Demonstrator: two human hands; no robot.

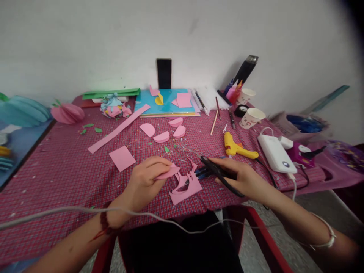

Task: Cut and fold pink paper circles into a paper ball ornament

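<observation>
My left hand (145,182) is closed on a folded pink paper piece (168,173), pinched between thumb and fingers above the table's front edge. Black scissors (216,172) are gripped in my right hand (241,178), their blades pointing left toward the paper. Between the hands, pink paper offcuts (186,186) with curved cut-outs lie on the red checked tablecloth (57,170). Further back, several pink half-circles (162,136) lie in a loose group.
A pink square (122,157) and a long pink strip (118,129) lie left of centre. At right are a yellow glue gun (237,148), a white power bank (275,152), paper cups (251,116) and pens. Coloured paper sheets (167,102) and a black phone (164,72) stand against the wall.
</observation>
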